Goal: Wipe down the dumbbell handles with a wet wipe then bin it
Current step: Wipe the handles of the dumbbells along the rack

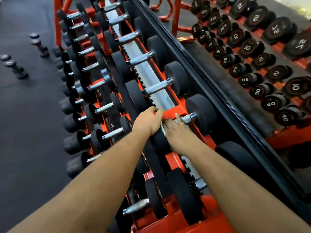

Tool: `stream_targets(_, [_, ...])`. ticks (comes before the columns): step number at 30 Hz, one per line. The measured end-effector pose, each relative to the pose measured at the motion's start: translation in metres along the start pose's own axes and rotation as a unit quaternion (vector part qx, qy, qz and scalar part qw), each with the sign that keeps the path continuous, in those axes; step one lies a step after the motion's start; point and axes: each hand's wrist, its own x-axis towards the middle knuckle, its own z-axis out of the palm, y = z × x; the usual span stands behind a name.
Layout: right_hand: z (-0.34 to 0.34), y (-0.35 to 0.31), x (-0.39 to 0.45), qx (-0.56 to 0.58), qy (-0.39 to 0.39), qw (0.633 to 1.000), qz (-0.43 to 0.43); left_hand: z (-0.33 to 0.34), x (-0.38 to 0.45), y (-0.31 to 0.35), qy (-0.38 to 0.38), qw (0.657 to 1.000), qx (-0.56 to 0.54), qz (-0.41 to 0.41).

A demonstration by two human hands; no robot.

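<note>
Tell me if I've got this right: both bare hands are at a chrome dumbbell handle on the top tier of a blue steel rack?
Not quite: the rack is orange-red steel, not blue, as the head view shows. The rest holds: the left hand and right hand are at a chrome dumbbell handle on its top tier.

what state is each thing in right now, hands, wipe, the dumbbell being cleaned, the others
left hand: curled at the front weight of the dumbbell, over the wipe's end
right hand: fingers out flat, pressing the wipe on the handle
wet wipe: mostly hidden, a white strip shows between the hands
dumbbell: racked on the top tier
dumbbells on the floor: lying loose
mirror: reflects numbered weights
</note>
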Motion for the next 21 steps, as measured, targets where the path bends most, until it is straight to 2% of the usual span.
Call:
stream_targets(2, [-0.008, 0.001, 0.018, -0.022, -0.054, 0.998, -0.008, 0.000, 0.000, 0.001, 0.004, 1.000, 0.012, -0.007])
stream_targets(4, [-0.010, 0.003, 0.028, -0.039, -0.072, 0.997, -0.008, 0.000, -0.004, 0.004, 0.014, 1.000, 0.013, -0.020])
stream_targets(8, [-0.002, -0.002, -0.003, -0.007, -0.022, 1.000, 0.003, -0.004, -0.016, 0.015, 0.048, 0.997, 0.039, -0.051])
stream_targets(11, [-0.005, 0.003, -0.027, 0.045, -0.005, 0.999, -0.023, 0.000, -0.034, 0.024, 0.129, 0.986, 0.080, -0.067])
stream_targets(13, [-0.004, 0.005, -0.024, 0.059, -0.003, 0.998, -0.025, 0.011, -0.043, 0.025, 0.153, 0.983, 0.043, -0.091])
stream_targets(16, [-0.002, 0.005, 0.006, 0.076, -0.035, 0.996, -0.022, 0.022, -0.046, 0.026, 0.145, 0.982, -0.054, -0.106])
stream_targets(18, [-0.010, 0.007, 0.026, 0.073, -0.080, 0.994, -0.004, 0.022, -0.041, 0.024, 0.151, 0.980, -0.069, -0.111])
stream_targets(21, [-0.015, 0.005, 0.036, 0.081, -0.084, 0.993, 0.022, 0.021, -0.032, 0.019, 0.173, 0.976, -0.063, -0.118])
